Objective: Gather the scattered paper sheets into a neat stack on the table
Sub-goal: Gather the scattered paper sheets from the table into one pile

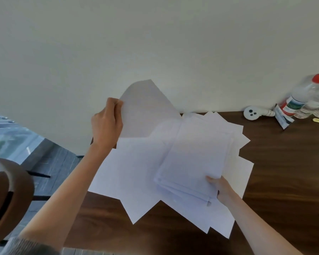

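Lower left of the frame: a brown, rounded, brimmed object with a dark band (9,196), cut off by the frame edge and too blurred to identify with certainty; beside it is a grey knitted sleeve (31,245). Two bare forearms run upward from the bottom edge.

Centre left: the left hand (106,124), its grip pinching the left edge of a single white paper sheet (145,111), which is raised off the desk and stands in shadow against the pale wall (155,43).

Centre right: the right hand (222,188), its grip closed on the near right corner of a gathered pile of white paper sheets (191,162); the thumb lies on top and the fingers are hidden beneath.

The pile sits over loose white sheets (133,166) fanned at differing angles on the dark brown wooden desk (284,172).

Upper right, against the wall: a clear plastic bottle with a red cap (302,100), a small white round device with dark dots (251,112), and a crumpled sachet (283,116). Their labels are unreadable. Further bottles are cut off at the right edge.
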`<control>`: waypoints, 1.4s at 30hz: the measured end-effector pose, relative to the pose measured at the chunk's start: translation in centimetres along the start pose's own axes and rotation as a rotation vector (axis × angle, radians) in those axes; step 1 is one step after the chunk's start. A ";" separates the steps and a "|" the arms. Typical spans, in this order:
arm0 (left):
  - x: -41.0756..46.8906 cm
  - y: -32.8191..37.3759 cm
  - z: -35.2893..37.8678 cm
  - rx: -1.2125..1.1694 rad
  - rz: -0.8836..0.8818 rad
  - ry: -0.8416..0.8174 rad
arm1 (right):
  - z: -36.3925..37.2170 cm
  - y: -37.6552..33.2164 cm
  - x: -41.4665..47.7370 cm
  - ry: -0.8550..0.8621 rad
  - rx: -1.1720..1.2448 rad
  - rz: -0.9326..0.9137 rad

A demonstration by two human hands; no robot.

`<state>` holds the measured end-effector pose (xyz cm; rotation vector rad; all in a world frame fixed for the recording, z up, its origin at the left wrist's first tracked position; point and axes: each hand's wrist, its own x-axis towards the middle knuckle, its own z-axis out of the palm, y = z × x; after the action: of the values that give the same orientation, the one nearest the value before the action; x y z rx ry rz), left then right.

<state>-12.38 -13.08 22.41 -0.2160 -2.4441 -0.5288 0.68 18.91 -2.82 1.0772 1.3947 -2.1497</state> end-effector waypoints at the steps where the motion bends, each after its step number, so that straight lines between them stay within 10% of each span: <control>1: 0.3 0.4 -0.2 -0.021 0.032 0.020 | 0.1 -0.3 -0.4 0.012 -0.003 -0.004; 13: -12.8 1.9 10.1 -0.255 0.537 -0.520 | 0.1 -1.2 -1.0 0.017 -0.033 -0.036; 33: -24.0 1.7 16.6 -0.108 0.693 -1.012 | 0.1 -0.3 0.3 0.056 -0.015 -0.029; 42: -20.5 1.0 16.2 -0.193 0.304 -0.993 | 0.1 -1.3 -1.1 0.094 0.047 -0.059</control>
<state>-4.64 -5.90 -1.54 -1.1423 -3.1881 -0.6063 0.50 19.33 -1.13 1.1826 1.4408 -2.2093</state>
